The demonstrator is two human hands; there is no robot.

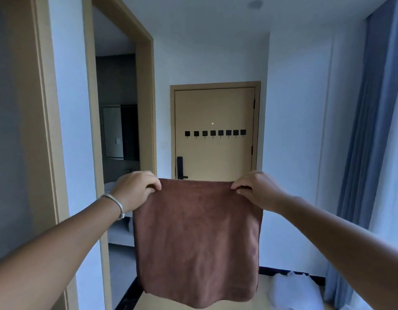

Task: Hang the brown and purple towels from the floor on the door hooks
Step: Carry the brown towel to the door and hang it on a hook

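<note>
A brown towel (pixel 196 240) hangs spread out in front of me, held by its two top corners. My left hand (pixel 135 190) pinches the top left corner; a silver bangle sits on that wrist. My right hand (pixel 255 190) pinches the top right corner. Straight ahead, some way off, is a tan door (pixel 216 108) with a row of several black square hooks (pixel 214 133) across its middle, all bare. No purple towel is in view; the brown towel hides the floor before the door.
An open doorway (pixel 117 130) on the left leads into a bathroom with a mirror. Blue curtains (pixel 370 153) hang at the right. A white crumpled cloth (pixel 292 287) lies on the floor at lower right. The door has a black handle lock (pixel 180 167).
</note>
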